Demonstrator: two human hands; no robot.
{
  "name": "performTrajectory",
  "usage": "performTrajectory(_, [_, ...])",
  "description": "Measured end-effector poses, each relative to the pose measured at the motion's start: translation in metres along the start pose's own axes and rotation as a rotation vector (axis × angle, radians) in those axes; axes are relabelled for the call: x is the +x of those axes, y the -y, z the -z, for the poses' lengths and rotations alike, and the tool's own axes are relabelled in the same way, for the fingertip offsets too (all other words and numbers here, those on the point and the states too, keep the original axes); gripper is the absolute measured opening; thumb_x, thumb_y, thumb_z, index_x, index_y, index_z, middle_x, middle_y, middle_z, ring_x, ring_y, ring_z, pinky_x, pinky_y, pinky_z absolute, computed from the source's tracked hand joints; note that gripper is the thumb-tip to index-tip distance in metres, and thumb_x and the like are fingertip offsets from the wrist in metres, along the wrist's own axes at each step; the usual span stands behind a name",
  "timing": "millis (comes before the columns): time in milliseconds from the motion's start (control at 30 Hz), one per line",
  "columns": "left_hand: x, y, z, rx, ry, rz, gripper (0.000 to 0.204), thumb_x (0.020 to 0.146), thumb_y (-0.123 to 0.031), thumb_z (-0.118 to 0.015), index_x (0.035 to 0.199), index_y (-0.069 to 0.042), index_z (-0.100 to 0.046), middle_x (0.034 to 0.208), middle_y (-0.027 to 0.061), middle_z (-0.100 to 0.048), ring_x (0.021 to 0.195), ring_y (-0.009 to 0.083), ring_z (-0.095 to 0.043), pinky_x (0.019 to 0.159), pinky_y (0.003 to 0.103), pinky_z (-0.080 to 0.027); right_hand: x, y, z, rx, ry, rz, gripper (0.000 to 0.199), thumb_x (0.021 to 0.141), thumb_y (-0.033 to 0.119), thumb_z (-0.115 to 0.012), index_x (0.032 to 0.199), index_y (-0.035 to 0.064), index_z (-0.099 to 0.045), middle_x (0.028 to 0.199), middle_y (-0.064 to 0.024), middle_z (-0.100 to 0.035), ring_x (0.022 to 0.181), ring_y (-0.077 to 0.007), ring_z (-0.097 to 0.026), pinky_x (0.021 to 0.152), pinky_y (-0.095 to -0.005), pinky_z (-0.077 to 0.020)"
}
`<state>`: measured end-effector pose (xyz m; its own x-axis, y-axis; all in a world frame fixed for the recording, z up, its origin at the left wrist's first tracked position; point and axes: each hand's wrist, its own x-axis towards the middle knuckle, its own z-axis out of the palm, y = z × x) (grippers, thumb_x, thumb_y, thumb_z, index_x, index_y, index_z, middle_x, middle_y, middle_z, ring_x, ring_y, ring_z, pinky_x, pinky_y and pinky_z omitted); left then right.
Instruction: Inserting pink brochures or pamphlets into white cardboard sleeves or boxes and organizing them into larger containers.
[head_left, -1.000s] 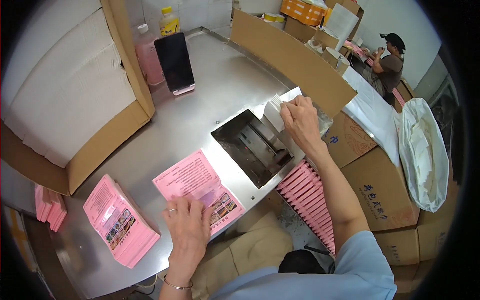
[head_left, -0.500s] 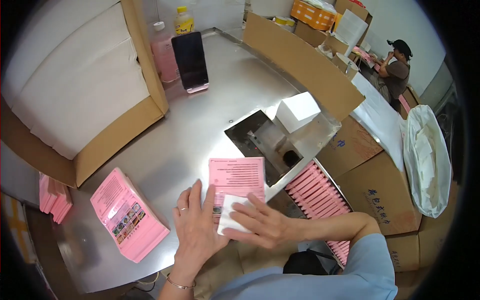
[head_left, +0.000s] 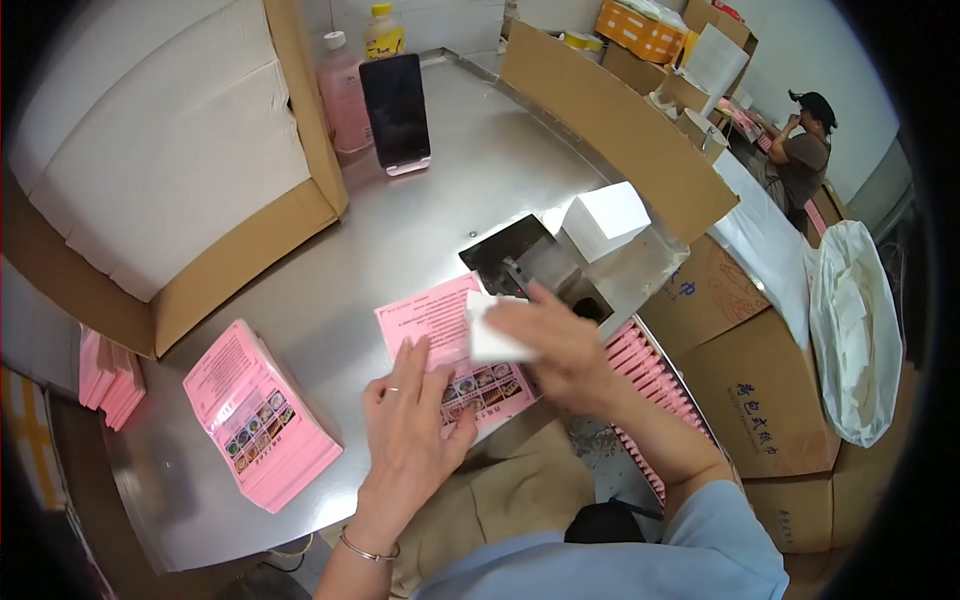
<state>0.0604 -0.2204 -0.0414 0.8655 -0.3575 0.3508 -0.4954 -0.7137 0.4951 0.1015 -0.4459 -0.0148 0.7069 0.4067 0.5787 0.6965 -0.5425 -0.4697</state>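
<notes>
Your left hand (head_left: 410,440) lies flat with fingers extended on a pink sheet (head_left: 448,335) on the steel table (head_left: 445,200). Your right hand (head_left: 570,358), blurred, covers part of a white tissue (head_left: 492,340) at the sheet's two o'clock; you can't tell whether it grips. The sheet carries small dark print above rows of food photos. At eight o'clock sits a matching stack (head_left: 262,415); at three, a brown carton (head_left: 770,385) bears blue characters.

The tabletop (head_left: 320,290) is shiny metal, the pink wrappers (head_left: 255,405) glossy plastic.
</notes>
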Motion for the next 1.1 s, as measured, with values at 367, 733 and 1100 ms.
performTrajectory(367, [0.015, -0.012, -0.012, 0.287, -0.219, 0.306, 0.082, 0.068, -0.046, -0.079, 0.135, -0.008, -0.052, 0.156, 0.0275, -0.032, 0.147, 0.0501, -0.019, 0.115, 0.065, -0.014, 0.036, 0.030, -0.081, -0.505, 0.411, 0.174, 0.027, 0.071, 0.009, -0.069, 0.098, 0.0024, -0.069, 0.101, -0.0172, -0.069, 0.101, -0.0304, -0.067, 0.094, -0.0605, -0.0497])
performTrajectory(733, [0.012, -0.018, 0.001, 0.424, -0.097, 0.068, 0.073, 0.069, -0.051, -0.080, 0.128, -0.011, -0.062, 0.115, 0.0207, -0.051, 0.098, 0.0357, -0.047, 0.084, 0.046, -0.034, 0.010, -0.118, 0.052, -0.806, -0.269, -0.212, 0.019, 0.086, 0.021, -0.067, 0.095, 0.0035, -0.068, 0.089, -0.0115, -0.058, 0.097, -0.0295, -0.055, 0.087, -0.0456, -0.0411])
performTrajectory(1100, [0.003, -0.013, -0.009, 0.255, 0.025, -0.020, 0.051, 0.077, -0.031, -0.079, 0.115, -0.004, -0.059, 0.117, 0.0202, -0.056, 0.095, 0.0383, -0.055, 0.076, 0.049, -0.044, 0.003, -0.125, 0.055, -0.717, -0.351, -0.254, 0.027, 0.081, 0.004, -0.059, 0.106, 0.0025, -0.068, 0.100, -0.0161, -0.063, 0.099, -0.0337, -0.059, 0.083, -0.0426, -0.0483])
